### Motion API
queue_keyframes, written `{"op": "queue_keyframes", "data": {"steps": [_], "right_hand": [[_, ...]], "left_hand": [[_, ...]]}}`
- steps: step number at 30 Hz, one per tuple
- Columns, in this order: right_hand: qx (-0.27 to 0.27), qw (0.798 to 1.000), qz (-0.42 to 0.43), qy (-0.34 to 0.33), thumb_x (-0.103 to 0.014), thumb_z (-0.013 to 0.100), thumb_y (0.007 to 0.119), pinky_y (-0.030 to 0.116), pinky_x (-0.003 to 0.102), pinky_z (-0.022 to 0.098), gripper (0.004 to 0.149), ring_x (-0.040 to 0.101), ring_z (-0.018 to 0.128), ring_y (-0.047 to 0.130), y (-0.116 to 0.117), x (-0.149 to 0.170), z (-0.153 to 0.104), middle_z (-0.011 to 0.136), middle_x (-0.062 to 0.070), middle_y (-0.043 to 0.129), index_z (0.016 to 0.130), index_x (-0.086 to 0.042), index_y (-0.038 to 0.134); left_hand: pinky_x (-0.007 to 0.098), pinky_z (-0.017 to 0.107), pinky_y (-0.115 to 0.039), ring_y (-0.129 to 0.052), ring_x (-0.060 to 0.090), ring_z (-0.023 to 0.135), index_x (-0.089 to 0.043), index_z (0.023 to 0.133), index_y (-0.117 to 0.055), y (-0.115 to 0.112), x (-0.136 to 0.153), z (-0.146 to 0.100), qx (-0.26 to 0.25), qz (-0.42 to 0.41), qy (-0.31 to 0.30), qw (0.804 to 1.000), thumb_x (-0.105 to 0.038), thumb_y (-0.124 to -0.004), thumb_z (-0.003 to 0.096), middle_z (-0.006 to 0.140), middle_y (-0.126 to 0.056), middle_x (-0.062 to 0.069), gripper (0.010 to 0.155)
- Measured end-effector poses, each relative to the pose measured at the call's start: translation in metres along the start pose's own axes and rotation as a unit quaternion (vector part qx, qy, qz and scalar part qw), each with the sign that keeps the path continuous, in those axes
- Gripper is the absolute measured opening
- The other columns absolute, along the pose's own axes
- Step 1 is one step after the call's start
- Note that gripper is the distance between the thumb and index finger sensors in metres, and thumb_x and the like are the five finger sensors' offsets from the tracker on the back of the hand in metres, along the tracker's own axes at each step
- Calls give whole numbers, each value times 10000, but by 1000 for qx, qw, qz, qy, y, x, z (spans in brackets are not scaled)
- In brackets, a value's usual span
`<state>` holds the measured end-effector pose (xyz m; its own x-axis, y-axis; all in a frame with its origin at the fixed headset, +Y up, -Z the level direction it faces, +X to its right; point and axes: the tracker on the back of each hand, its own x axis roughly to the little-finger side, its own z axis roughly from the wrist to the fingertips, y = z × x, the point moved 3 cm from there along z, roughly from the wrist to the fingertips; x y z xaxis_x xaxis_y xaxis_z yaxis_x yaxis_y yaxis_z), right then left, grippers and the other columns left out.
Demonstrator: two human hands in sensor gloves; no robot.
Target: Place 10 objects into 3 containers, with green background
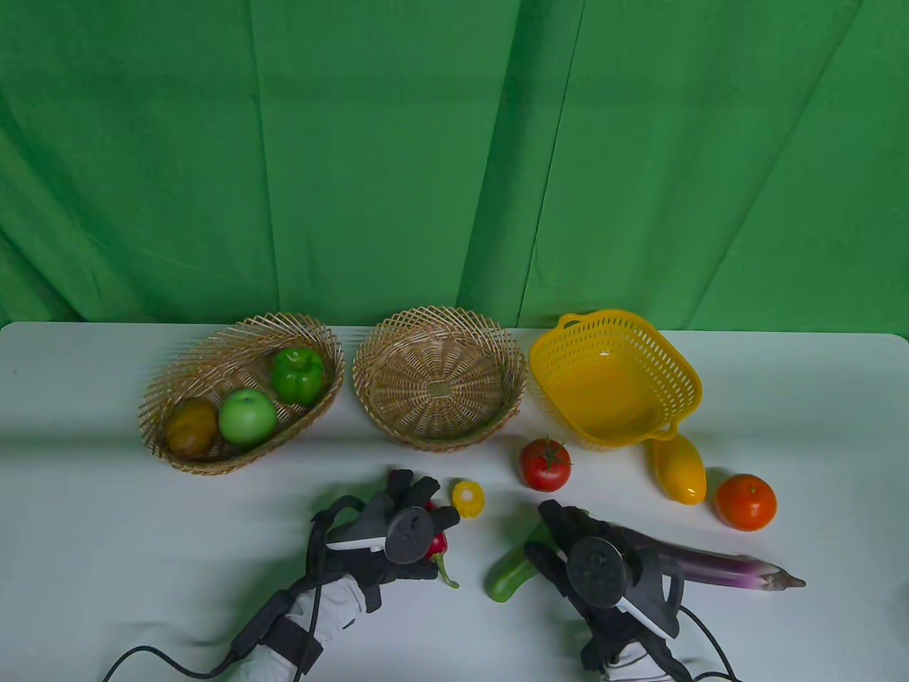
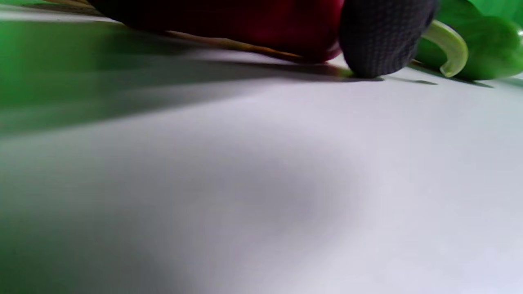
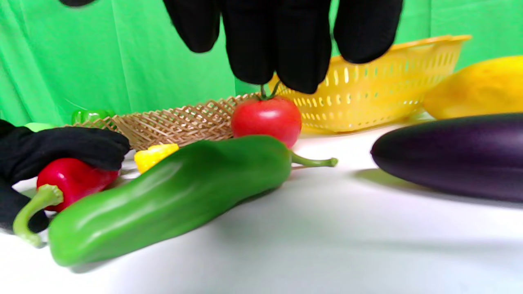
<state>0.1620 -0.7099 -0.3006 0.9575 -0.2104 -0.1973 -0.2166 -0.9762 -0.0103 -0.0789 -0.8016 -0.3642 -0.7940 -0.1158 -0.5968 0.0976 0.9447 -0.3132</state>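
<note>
My left hand (image 1: 398, 529) lies on the table (image 1: 106, 511) in front of the round wicker basket (image 1: 439, 376), its fingers curled around the red pepper (image 3: 71, 179), whose green stem curls out beside them. My right hand (image 1: 589, 561) hovers in front of the yellow basket (image 1: 614, 376), fingers loose and holding nothing, above the green pepper (image 3: 171, 196) and beside the eggplant (image 1: 724, 568). Between these baskets and my hands sit the tomato (image 1: 545, 464) and a small yellow piece (image 1: 469, 498); the oval wicker basket (image 1: 241, 391), left of the round one, holds three items.
</note>
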Motion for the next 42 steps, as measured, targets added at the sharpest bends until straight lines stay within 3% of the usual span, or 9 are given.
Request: {"op": "queue_keyframes", "data": {"steps": [14, 24, 32, 42], "right_hand": [[-3, 1000, -1, 1, -659, 539, 529, 602, 638, 717, 698, 437, 936, 764, 0, 0, 1, 1112, 128, 719, 1121, -274, 541], [-5, 1000, -2, 0, -659, 540, 529, 602, 637, 718, 697, 438, 934, 766, 1, -1, 1, 1111, 128, 720, 1122, -277, 539], [-4, 1000, -1, -2, -659, 539, 529, 602, 637, 718, 698, 436, 936, 764, 2, -2, 1, 1111, 130, 719, 1122, -275, 541], [2, 1000, 5, 2, -659, 539, 529, 602, 637, 717, 696, 438, 935, 765, -1, 1, 1, 1113, 128, 717, 1121, -278, 540]], "left_hand": [[554, 679, -686, -468, 588, 1038, -453, 1094, -438, 9, -9, -8, -62, 89, -8, 994, -562, -762, 482, 1191, -377, 240, 701], [541, 674, -697, -512, 570, 1037, -439, 1086, -456, 28, -1, -34, -133, 91, 10, 987, -561, -762, 476, 1177, -406, 266, 693], [530, 676, -707, -538, 560, 1040, -435, 1083, -459, 72, 10, -47, -205, 91, 38, 974, -569, -759, 475, 1176, -424, 270, 691], [514, 680, -714, -561, 545, 1039, -433, 1077, -462, 119, 26, -12, -243, 52, 66, 966, -570, -760, 473, 1171, -436, 274, 687]]}}
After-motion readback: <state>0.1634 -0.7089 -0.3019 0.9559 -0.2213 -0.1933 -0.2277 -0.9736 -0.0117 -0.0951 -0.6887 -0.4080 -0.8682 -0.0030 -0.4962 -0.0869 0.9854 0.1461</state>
